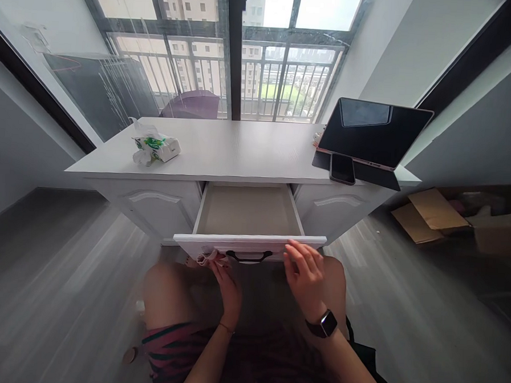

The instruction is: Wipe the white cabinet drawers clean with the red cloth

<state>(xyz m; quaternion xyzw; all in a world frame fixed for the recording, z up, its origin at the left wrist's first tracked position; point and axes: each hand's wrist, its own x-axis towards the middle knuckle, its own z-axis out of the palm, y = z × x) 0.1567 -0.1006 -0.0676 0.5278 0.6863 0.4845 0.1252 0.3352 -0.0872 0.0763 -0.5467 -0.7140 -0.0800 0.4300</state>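
A white desk (240,156) stands under the window with its middle drawer (248,211) pulled out; the drawer looks bare inside and has a black handle (249,257) on its front. My left hand (225,281) is just below the drawer front, left of the handle, fingers pinched on a small pale pink thing (205,260) that I cannot make out. My right hand (306,274), a dark watch (322,324) on its wrist, hovers at the drawer's right front corner with fingers spread and nothing in it.
A tissue pack (155,147) lies on the desk's left. At the right a tablet (372,132) stands in its case with a phone (342,168) before it. Cardboard boxes (438,215) sit on the floor to the right. My knees are under the drawer.
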